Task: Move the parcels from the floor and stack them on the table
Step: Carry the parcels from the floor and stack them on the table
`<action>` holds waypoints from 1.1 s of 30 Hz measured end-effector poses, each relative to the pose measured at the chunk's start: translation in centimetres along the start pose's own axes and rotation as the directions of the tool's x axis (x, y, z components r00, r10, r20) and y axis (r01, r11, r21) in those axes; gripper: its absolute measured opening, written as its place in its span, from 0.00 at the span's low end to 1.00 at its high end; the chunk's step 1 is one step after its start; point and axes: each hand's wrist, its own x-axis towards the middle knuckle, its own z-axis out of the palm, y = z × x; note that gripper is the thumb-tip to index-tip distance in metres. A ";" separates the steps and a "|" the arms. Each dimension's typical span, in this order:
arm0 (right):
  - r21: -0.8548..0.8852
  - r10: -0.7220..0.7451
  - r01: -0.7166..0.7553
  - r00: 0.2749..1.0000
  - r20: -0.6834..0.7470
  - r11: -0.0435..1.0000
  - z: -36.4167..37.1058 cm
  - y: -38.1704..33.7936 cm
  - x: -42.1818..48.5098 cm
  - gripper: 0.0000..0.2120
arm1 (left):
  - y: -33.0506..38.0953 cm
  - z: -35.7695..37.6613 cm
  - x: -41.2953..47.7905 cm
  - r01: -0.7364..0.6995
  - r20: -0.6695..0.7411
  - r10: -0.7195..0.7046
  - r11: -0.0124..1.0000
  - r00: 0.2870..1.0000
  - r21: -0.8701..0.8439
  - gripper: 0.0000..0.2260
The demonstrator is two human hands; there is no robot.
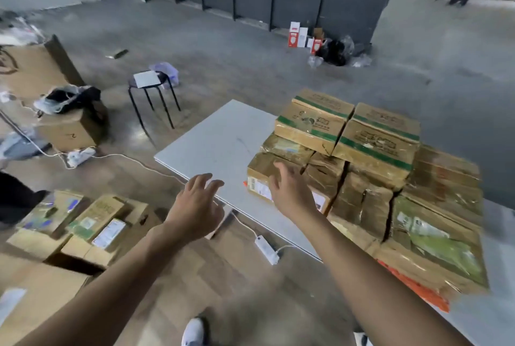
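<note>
**A:** Grips?

**B:** Both empty. Left hand (195, 203), mid-frame, has its fingers spread and loosely bent over the desk (220, 136) near edge, holding nothing. Right hand (289, 192) is just right of it, fingers apart, in front of the labelled parcel (262, 175) at the stack's left corner. Touching or just short, can't tell.

**A:** Where are the parcels?

**B:** Two lots. The stack (370, 186) sits on the desk, right half of frame: a low layer of taped brown ones w/ two green-banded boxes (315, 119) on top. The floor parcels (92, 223) lie in a loose cluster at lower left, some w/ white labels.

**A:** Which step?

**B:** Between loads, I'd say, since nothing's being carried. Next move needs a turn to lower left and a bend, then both hands on one floor parcel, one per side. Lift it and set it on the white top left of the stack, or on the low layer.

**A:** Anything in the way?

**B:** A white power strip (267, 249) + cable lie on the floor below the desk edge, between cluster and desk, so prob. a trip risk. A second strip (80, 156) is at mid-left. The black stool (152, 89) w/ paper on it stands beyond the desk, off the path. A big carton (55, 128) w/ a dark bag on top sits at the left edge. People at upper right are far off.
</note>
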 end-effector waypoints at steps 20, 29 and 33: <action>0.048 -0.345 0.353 0.862 0.372 0.934 26.9 -34.5 2.4 0.19 | -37.0 -10.6 -12.8 0.525 -0.101 -0.530 0.848 0.842 -0.077 0.24; 0.004 -0.376 0.427 0.791 0.483 0.904 36.5 -45.1 4.9 0.19 | -49.5 -12.4 -13.4 0.625 -0.058 -0.636 0.768 0.769 -0.136 0.24; -0.029 -0.371 0.454 0.762 0.531 0.891 40.1 -47.3 8.0 0.20 | -53.3 -11.8 -11.7 0.672 -0.019 -0.681 0.726 0.732 -0.148 0.25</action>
